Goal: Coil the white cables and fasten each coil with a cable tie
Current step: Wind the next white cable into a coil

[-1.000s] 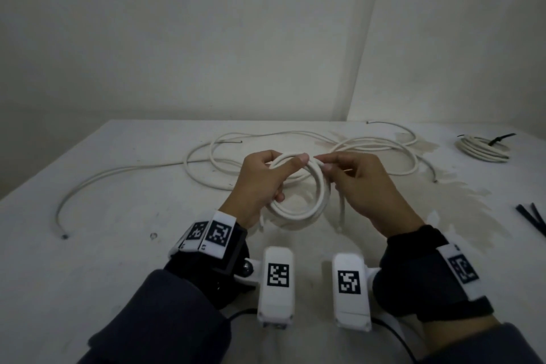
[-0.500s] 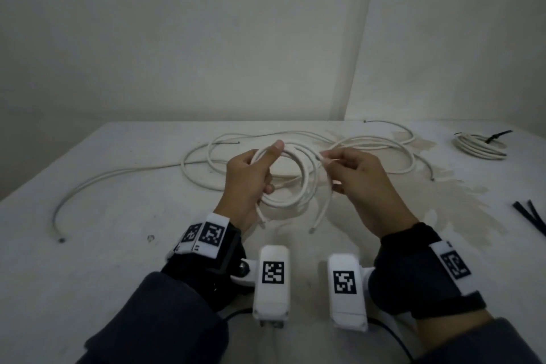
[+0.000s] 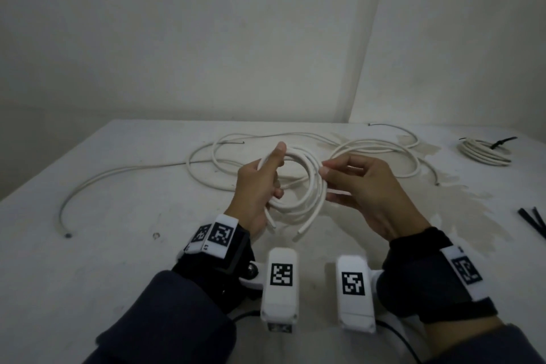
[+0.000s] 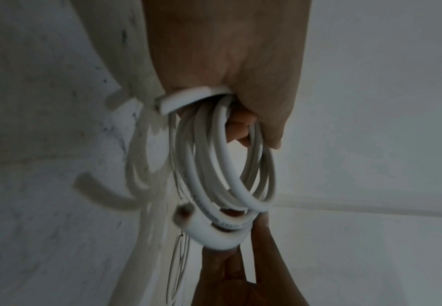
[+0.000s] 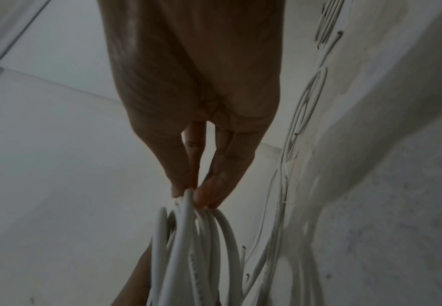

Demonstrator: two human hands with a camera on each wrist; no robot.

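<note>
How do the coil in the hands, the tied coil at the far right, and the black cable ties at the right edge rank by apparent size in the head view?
1. Coil in the hands, largest, though nearest the camera.
2. Tied coil.
3. Black cable ties, smallest, but cut off by the frame edge, so unsure.

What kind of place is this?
Probably a bare workroom or data-collection setup: plain walls, a stained white table, loose white cables, a tied coil and black cable ties.

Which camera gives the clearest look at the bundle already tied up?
The head view: the tied coil lies whole at the table's far right with a dark tie on it. The right wrist view catches only a sliver of it; the left wrist view shows none.
</note>
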